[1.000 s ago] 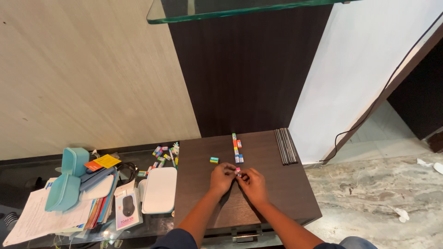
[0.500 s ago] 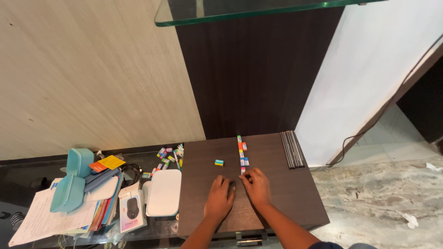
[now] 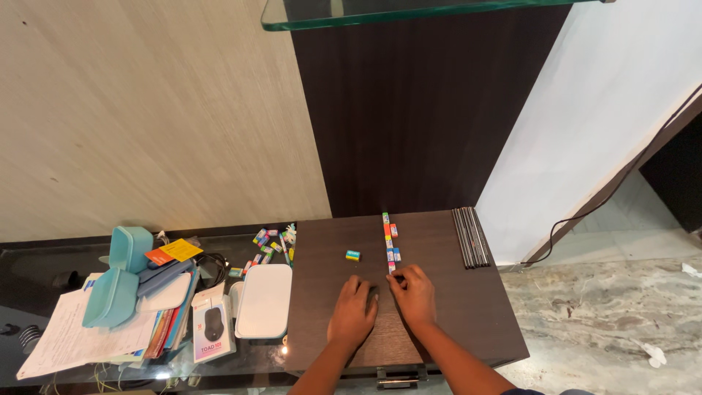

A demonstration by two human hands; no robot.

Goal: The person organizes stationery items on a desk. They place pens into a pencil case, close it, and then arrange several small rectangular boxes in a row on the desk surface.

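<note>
Your left hand (image 3: 352, 311) lies flat, palm down on the dark wood cabinet top (image 3: 446, 307), fingers spread a bit, holding nothing. Your right hand (image 3: 414, 295) sits just beside it, fingertips curled onto the near end of the row of small coloured erasers (image 3: 389, 240); can't tell if it's pinching one or only touching. That row runs from your right hand twd the back wall. Left of the row, apart from it: one loose blue-yellow eraser (image 3: 353, 255). Right of the row: a bundle of dark pencils (image 3: 471, 236). Further left of the row: more scattered erasers (image 3: 269, 244) & a white box (image 3: 262, 301).
</note>
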